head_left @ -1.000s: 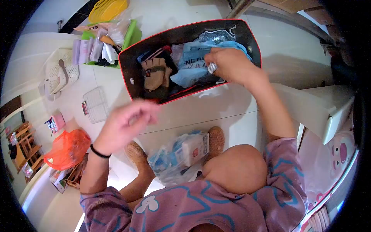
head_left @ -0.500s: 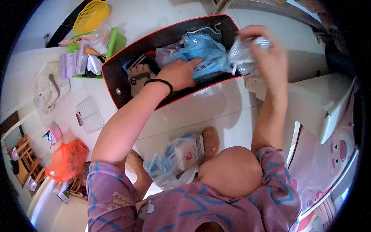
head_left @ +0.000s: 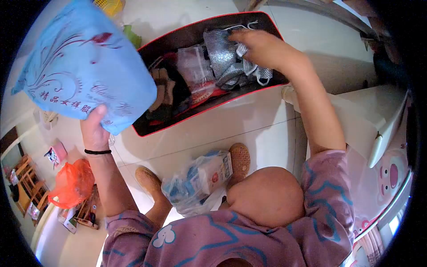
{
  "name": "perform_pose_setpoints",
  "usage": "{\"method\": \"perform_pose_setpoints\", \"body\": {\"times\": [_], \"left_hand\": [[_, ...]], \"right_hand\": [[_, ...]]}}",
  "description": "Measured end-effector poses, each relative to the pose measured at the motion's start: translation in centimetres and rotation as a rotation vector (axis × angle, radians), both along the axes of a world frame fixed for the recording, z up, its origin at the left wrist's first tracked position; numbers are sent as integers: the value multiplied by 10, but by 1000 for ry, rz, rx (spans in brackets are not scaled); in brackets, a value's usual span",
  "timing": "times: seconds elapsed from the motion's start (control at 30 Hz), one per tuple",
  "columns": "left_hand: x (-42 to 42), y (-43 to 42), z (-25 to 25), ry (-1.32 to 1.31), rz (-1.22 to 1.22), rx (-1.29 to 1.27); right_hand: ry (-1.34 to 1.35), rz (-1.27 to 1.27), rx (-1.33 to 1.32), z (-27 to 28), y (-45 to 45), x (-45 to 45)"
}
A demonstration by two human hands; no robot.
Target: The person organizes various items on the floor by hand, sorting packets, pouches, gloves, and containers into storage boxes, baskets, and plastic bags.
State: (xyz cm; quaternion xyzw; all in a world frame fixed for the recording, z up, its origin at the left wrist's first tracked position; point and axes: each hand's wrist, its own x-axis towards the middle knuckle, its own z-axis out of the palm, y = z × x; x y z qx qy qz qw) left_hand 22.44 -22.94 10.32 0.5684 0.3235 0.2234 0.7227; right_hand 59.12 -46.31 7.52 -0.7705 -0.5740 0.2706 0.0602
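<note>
My left hand [head_left: 97, 127] grips the lower edge of a flat light-blue plastic bag [head_left: 89, 66] with dark red flower print and Chinese lettering. It is raised at the left, covering part of the box's left end. My right hand [head_left: 262, 49] reaches into the right part of a black box with red rim [head_left: 202, 116]. Its bent fingers are at a silver mesh pouch [head_left: 220, 51] with white cords, and seem closed on its fabric; the fingertips are partly hidden. Beside the pouch are a clear zip bag [head_left: 193, 64], a red item [head_left: 207, 95] and brown-grey knit gloves [head_left: 162, 91].
A clear bag with blue and white packages [head_left: 200, 182] lies between my feet on the tiled floor. At the left are an orange plastic bag [head_left: 73, 182] and a pink container [head_left: 58, 153]. A yellow basket [head_left: 111, 6] shows behind the blue bag. A white cabinet [head_left: 351, 111] stands at the right.
My left hand has lifted the blue bag out of the box, up and left. My right hand has moved left and down into the box; the crinkled silvery package is no longer held up.
</note>
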Motion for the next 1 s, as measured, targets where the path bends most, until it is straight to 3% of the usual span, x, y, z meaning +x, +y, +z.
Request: {"method": "perform_pose_setpoints", "body": {"times": [0.03,0.1,0.3,0.37,0.53,0.63,0.83,1.0], "left_hand": [[-5,0,-7,-63,51,-83],[-8,-2,-14,-128,109,-168],[24,-28,-4,-39,277,-147],[41,-40,7,0,280,-68],[55,-49,9,55,238,75],[56,-50,13,61,208,84],[60,-55,13,2,253,90],[65,-57,8,9,284,142]], "right_hand": [[0,7,-1,-4,9,-5],[-89,63,-352,-10,28,-16],[-186,191,-581,-61,45,-36],[-339,253,-464,-97,46,-32],[-175,221,-358,-78,56,-12],[-164,184,-412,-31,51,-4],[-306,-236,186,63,-2,-15],[-317,-349,445,93,-28,-34]]}}
